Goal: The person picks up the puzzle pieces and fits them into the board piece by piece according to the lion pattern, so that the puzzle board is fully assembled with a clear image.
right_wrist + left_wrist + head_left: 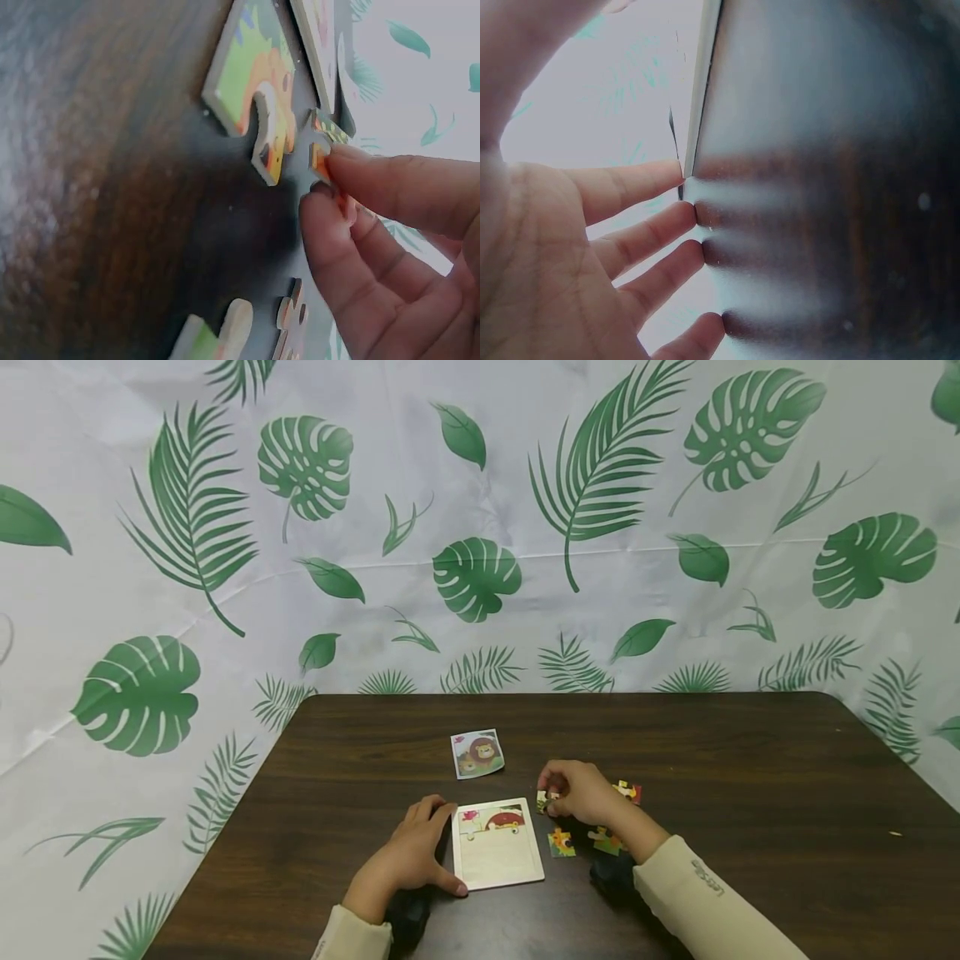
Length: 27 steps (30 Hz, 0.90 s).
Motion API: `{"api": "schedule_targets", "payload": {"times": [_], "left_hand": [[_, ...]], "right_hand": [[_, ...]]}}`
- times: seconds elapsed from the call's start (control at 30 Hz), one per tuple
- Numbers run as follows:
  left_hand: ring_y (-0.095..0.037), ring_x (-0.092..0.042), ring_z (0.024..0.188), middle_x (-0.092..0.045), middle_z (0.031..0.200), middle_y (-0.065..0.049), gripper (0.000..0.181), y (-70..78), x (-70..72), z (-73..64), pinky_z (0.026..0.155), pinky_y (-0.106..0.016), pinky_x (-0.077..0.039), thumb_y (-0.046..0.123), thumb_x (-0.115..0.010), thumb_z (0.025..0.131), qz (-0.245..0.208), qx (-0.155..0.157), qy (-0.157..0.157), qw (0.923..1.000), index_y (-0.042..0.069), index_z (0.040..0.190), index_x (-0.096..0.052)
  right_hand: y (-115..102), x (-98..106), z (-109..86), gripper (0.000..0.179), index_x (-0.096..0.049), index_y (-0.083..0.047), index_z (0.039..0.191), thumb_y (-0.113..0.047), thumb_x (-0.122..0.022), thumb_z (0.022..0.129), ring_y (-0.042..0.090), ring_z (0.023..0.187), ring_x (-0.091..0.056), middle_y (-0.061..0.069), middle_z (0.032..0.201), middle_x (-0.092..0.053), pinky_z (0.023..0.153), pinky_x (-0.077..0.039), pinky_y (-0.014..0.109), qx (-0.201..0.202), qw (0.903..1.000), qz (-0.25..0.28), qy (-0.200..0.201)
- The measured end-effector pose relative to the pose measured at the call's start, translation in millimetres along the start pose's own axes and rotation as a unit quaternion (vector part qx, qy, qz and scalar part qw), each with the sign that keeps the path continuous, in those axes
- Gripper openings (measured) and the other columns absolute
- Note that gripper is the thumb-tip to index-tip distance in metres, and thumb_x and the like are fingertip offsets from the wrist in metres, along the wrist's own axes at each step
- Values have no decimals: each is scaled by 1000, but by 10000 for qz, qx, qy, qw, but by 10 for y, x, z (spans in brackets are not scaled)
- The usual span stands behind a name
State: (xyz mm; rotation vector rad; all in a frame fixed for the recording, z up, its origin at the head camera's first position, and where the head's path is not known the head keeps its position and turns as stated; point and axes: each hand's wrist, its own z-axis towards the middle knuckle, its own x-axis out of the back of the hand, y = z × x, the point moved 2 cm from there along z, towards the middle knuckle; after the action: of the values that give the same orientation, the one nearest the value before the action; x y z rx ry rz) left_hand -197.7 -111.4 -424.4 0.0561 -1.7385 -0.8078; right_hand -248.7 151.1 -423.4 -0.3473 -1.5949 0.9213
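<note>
A square wooden puzzle tray (498, 864) lies on the table, with fitted pieces (491, 818) along its far side and bare wood nearer me. My left hand (412, 852) rests at the tray's left edge, thumb by the near corner. In the left wrist view its fingers (649, 225) are extended, tips on the tabletop and at the tray's side. To the right of the tray, my right hand (581, 792) pinches a small puzzle piece (318, 161) between thumb and fingertips. The fingers partly cover that piece.
A loose orange-and-green puzzle piece (561, 843) lies right of the tray. Beyond it are a green piece (607, 841) and a red-yellow piece (632, 792) near the right forearm. A lion picture card (477, 754) lies behind the tray. A leaf-patterned cloth (480, 643) hangs behind the table.
</note>
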Motion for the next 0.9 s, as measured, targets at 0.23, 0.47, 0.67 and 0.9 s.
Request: {"api": "schedule_targets", "payload": {"times": [0.23, 0.47, 0.67, 0.9], "left_hand": [[-41, -26, 125, -28, 136, -21, 106, 24, 16, -19, 94, -59, -28, 42, -87, 55, -42, -7, 10, 10000, 0, 137, -36], [-41, -26, 125, -29, 136, -21, 105, 26, 22, -17, 94, -59, -28, 41, -87, 55, -51, -3, 26, 10000, 0, 137, -36], [-41, -26, 125, -29, 136, -21, 105, 32, 26, -15, 94, -59, -29, 42, -87, 55, -36, 12, 30, 10000, 0, 137, -36], [-41, -27, 124, -30, 135, -21, 104, 39, 29, -17, 93, -59, -30, 41, -87, 56, -29, 8, 11, 10000, 0, 137, -36]], "right_hand": [[-26, -19, 3, 20, -63, -8, 91, 5, -69, 77, 17, 65, -56, 2, 75, -57, 56, -48, 30, 46, 9986, 506, -145], [-113, -54, 17, 20, -63, -10, 92, 3, -70, 78, 18, 66, -55, 2, 78, -56, 56, -49, 32, 190, 9975, 636, -250], [-205, -128, 17, 20, -64, -9, 92, 2, -71, 77, 18, 66, -52, 2, 78, -56, 56, -47, 31, 221, 9960, 740, -455], [-307, -253, 26, 19, -66, -8, 89, 3, -72, 75, 16, 65, -50, 0, 73, -54, 54, -44, 28, 487, 9941, 790, -554]]}}
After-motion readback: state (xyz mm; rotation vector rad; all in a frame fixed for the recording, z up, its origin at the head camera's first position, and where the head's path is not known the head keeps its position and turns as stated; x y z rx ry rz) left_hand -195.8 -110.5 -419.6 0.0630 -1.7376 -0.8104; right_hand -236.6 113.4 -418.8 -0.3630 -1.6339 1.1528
